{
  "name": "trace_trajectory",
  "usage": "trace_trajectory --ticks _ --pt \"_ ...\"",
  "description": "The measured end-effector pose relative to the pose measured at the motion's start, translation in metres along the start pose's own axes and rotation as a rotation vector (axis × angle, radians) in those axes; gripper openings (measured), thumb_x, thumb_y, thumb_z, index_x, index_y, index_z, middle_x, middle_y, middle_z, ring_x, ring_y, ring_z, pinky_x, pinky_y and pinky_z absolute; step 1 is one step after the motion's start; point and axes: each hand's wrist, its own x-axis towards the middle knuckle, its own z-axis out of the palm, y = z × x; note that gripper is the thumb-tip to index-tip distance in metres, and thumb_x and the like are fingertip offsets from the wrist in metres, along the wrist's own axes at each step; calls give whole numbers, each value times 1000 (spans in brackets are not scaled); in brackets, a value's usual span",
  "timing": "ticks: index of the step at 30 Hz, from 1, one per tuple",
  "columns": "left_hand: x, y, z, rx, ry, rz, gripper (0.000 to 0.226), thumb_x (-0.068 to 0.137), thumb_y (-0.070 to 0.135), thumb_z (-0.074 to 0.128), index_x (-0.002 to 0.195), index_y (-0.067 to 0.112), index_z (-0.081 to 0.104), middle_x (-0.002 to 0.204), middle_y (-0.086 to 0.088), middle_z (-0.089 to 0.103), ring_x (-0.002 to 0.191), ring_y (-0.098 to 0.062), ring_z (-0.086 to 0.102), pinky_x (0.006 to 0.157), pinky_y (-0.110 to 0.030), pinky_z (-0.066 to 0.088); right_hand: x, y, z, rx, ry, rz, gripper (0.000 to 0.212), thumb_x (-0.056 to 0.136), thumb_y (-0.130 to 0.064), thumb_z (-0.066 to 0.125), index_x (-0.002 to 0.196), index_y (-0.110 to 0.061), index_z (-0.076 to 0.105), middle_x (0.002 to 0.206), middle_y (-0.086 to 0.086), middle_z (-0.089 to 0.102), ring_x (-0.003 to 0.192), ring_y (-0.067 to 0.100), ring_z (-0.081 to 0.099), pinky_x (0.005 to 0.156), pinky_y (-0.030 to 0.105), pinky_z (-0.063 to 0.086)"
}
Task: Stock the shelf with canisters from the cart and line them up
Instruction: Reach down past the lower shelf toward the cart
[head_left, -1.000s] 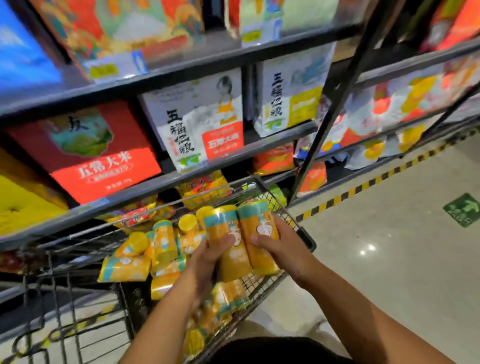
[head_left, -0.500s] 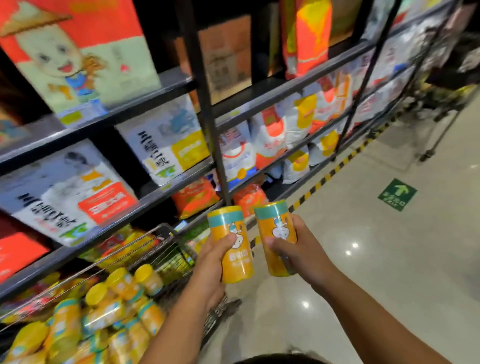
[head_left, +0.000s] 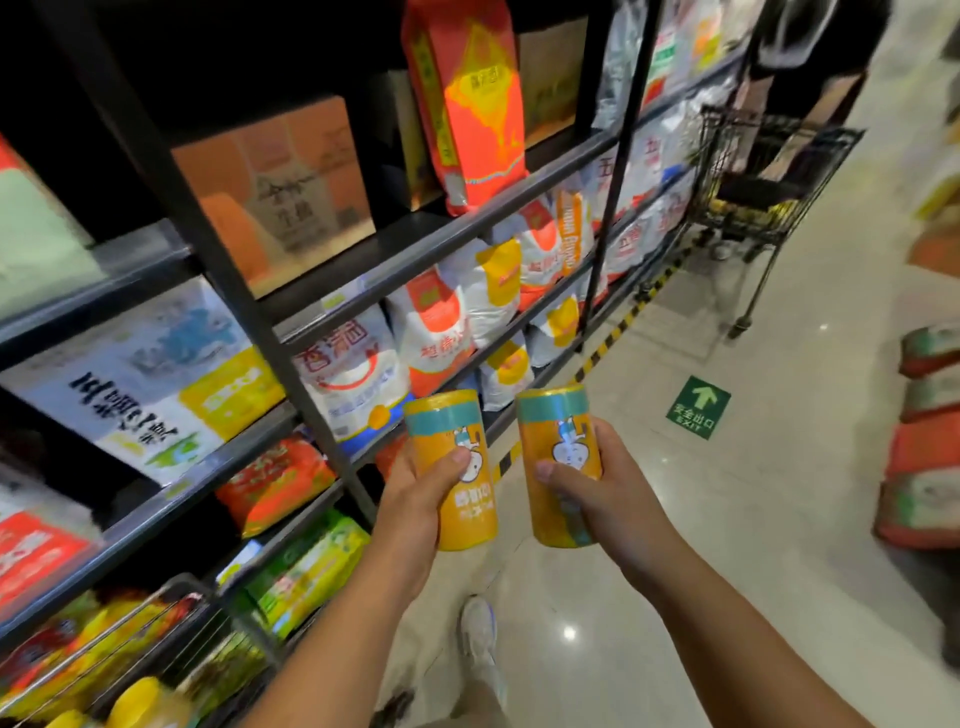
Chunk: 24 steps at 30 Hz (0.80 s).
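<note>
Person stands in the aisle, both arms out front. L hand (head_left: 415, 493) wraps an orange canister (head_left: 467, 512) w/ a teal band up top: thumb across the front, fingers curled round the back, firm hold. R hand (head_left: 608, 499) grips a second canister (head_left: 558, 441) the same way, thumb on the label, fingers round the far side. Both cans roughly upright, tilted a bit, side by side w/ a gap between, not touching. They're held in the air over the floor, just in front of the lower rails; neither is on the shelf (head_left: 415, 254) yet. Shelf unit runs along the left, dark metal, packed w/ rice bags (head_left: 436, 332) & boxes. Cart (head_left: 171, 597) sits bottom left, close against the shelving, w/ more yellow-lidded canisters (head_left: 140, 696) inside. One white shoe (head_left: 480, 629) shows below the hands. Green exit sticker (head_left: 697, 408) on the floor ahead, black-yellow tape (head_left: 613, 338) along the shelf base. Another cart (head_left: 769, 171) parked further down; stacked sacks (head_left: 924, 441) at the right edge.
</note>
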Motion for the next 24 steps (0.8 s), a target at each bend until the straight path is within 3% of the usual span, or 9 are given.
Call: trace_trajectory --ticks 4,6,11,14,18,22,24 --pt "63 18 28 -6 -21 84 46 69 20 81 110 23 61 90 1 77 81 -19 74 64 -34 60 59 -27 -15 -12 6 -39 69 59 -51 78 120 -29 56 100 -9 73 88 8 71 68 21 55" --pt "101 31 40 -3 -45 121 46 68 26 78 110 23 61 91 4 77 83 -16 74 67 -34 58 92 -43 -22 -32 20 -60 72 57 -54 77 121 -29 56 103 -6 74 91 11 72 70 24 56" --pt "185 67 73 7 -149 182 62 57 38 81 114 26 60 96 2 77 86 -18 74 67 -32 59 168 -74 -42 -13 76 -99 72 58 -52 79 122 -27 57 107 0 74 98 21 72 77 31 59" --pt "229 83 92 37 -220 221 72 54 43 81 119 22 60 104 -7 75 92 -26 73 73 -39 60 204 -83 -53 13 119 -115 75 54 -53 78 121 -26 57 102 -5 74 92 14 73 71 24 57" --pt "272 90 119 87 -268 231 71 56 46 81 121 26 59 111 -7 74 102 -28 71 84 -45 59 241 -89 -70 41 145 -114 69 61 -46 81 122 -26 56 100 -10 74 90 10 72 69 21 55" --pt "311 93 157 99 -307 236 68 59 43 83 121 28 59 111 -10 73 97 -30 72 74 -40 59 281 -102 -100 48 124 -145 77 57 -52 80 125 -25 55 105 -6 74 95 15 73 74 26 58" --pt "332 95 178 107 -318 240 74 58 40 84 124 24 57 112 -12 72 98 -33 71 76 -45 59 305 -113 -120 40 84 -182 75 60 -51 80 126 -26 54 107 -6 74 98 15 72 77 29 59"
